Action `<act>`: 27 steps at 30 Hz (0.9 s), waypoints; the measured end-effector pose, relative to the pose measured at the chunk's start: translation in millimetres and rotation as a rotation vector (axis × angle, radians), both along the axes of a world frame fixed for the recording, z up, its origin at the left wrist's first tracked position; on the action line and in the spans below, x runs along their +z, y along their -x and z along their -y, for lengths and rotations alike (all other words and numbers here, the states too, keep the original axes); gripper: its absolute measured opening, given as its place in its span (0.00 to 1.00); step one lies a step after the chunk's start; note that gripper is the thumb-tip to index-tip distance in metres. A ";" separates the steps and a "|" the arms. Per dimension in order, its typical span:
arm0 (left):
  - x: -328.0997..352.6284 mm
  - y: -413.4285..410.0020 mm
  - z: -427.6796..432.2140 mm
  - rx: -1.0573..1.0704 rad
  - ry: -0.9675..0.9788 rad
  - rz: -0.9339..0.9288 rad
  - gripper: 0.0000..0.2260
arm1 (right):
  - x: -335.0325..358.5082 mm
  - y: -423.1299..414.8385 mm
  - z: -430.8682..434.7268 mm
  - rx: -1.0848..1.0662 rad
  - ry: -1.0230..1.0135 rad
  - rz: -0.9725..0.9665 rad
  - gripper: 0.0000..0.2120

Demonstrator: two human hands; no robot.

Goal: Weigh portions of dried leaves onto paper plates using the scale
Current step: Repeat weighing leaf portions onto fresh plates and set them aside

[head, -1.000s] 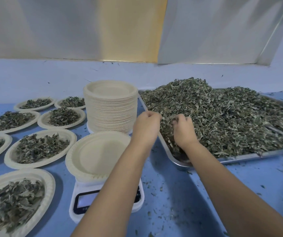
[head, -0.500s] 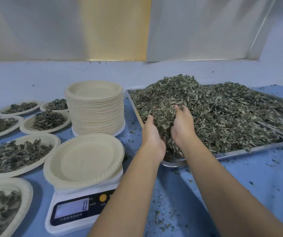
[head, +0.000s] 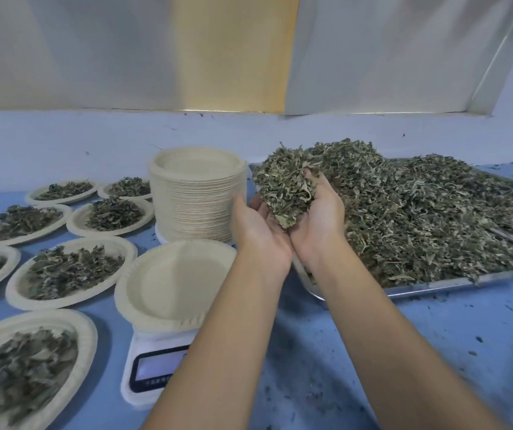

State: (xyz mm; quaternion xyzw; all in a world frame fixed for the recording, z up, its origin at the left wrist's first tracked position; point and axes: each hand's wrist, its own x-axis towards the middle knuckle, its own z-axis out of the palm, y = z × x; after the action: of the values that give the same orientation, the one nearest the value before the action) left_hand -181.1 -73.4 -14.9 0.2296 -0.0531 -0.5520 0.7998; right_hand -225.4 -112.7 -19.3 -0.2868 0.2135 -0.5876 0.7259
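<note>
Both hands are up over the near-left corner of the shallow steel tray [head: 435, 285], just right of centre frame, heels pressed together into one scoop. The right hand [head: 320, 225] is cupped deep, fingers curled up into a loose clump of dried grey-green leaves [head: 283, 184] — it carries most of the load. The left hand [head: 258, 234] lies palm up beside it. Its fingers are fairly straight and blurred, propping the clump's left side with much of the palm bare.

The target is close. The empty cream paper plate [head: 171, 283] sits on the white digital scale [head: 152, 367] at lower centre-left, just below and left of the hands. Behind it stands the tall stack of cream paper plates [head: 196, 206].

My call — the step in hand is the carry across and the drop. To do it well:
- Hold the heels sealed so nothing sifts through.
- Travel low and clear the stack.
- Stop over the plate's middle before parting the hands.
- Release gradually, because this clump looks bigger than the portions on the filled paper plates [head: 62, 302] at the left.

The left forearm covers part of the display, so it will have to move aside for a reading. Crumbs dot the blue bench [head: 435, 352], so a spill looks easy here.
</note>
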 end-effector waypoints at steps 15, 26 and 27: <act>-15.1 -104.5 -73.1 0.121 -0.055 0.340 0.21 | -14.4 -71.3 -61.8 0.158 0.165 -0.124 0.10; -17.3 -117.6 -76.3 0.087 -0.180 0.708 0.14 | -23.5 -65.1 -67.8 0.190 0.717 -0.754 0.11; -18.3 -117.3 -75.6 0.105 -0.204 0.744 0.13 | -23.6 -66.7 -69.1 0.193 0.755 -0.802 0.11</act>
State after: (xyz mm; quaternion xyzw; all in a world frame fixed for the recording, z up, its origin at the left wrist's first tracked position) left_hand -63.7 2.2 -33.2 0.4949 -0.2726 -0.3916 0.7262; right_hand -158.7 -43.7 -42.9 -0.7460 0.2204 -0.3990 0.4855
